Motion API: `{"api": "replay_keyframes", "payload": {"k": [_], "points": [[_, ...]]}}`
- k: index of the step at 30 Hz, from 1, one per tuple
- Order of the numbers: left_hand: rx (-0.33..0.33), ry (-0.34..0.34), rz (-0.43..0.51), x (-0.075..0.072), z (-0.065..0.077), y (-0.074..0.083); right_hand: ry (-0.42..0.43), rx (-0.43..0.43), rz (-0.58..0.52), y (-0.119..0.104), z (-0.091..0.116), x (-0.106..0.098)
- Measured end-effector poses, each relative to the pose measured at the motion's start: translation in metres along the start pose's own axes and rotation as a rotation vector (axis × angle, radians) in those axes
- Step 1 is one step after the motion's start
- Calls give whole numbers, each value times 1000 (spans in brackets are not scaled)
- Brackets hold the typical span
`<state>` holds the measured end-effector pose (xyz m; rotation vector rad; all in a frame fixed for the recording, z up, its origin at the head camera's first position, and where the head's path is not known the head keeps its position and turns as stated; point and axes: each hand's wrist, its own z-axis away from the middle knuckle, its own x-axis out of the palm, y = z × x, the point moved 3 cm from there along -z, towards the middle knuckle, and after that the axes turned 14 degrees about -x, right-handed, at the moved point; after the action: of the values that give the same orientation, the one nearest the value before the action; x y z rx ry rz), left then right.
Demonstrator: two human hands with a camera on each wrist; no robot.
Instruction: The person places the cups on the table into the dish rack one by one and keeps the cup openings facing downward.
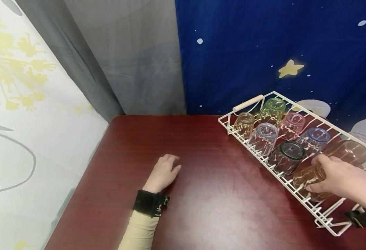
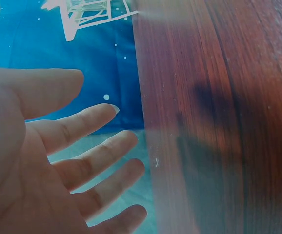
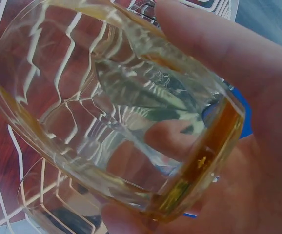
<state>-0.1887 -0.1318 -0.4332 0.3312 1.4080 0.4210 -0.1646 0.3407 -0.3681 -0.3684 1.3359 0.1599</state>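
Note:
In the head view my right hand [image 1: 347, 177] grips an amber glass [image 1: 309, 177] at the near end of a white wire rack [image 1: 337, 233]. The right wrist view shows the amber glass [image 3: 77, 112] mouth away from the palm, its thick base [image 3: 199, 161] close to the hand, thumb and fingers on either side. Whether it touches the wires is unclear. Over the left part of the table, my left hand [image 1: 164, 172] holds nothing; its fingers [image 2: 107, 146] are spread and slightly bent in the left wrist view.
Upside-down glasses share the rack: yellow [image 1: 244, 125], green [image 1: 271, 110], clear [image 1: 263, 139], pink [image 1: 291, 125], blue [image 1: 314, 140], dark grey [image 1: 286, 158] and brown [image 1: 355, 151]. A wooden handle [image 1: 248, 103] tops its far end. Curtains [image 1: 233, 62] hang behind the red-brown table [image 1: 201, 194].

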Motion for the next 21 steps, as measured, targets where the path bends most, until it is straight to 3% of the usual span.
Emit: {"api": "replay_keyframes", "payload": {"k": [9, 14, 17, 21], "points": [[-10, 4, 10, 2, 0, 0, -40, -17, 24, 2, -4, -2], [-12, 1, 11, 0, 1, 0, -5, -36, 28, -1, -2, -11], [-10, 7, 9, -2, 1, 0, 132, -40, 15, -11, 4, -21], [-2, 47, 1, -9, -3, 2, 390, -56, 6, -47, 14, -40]]}}
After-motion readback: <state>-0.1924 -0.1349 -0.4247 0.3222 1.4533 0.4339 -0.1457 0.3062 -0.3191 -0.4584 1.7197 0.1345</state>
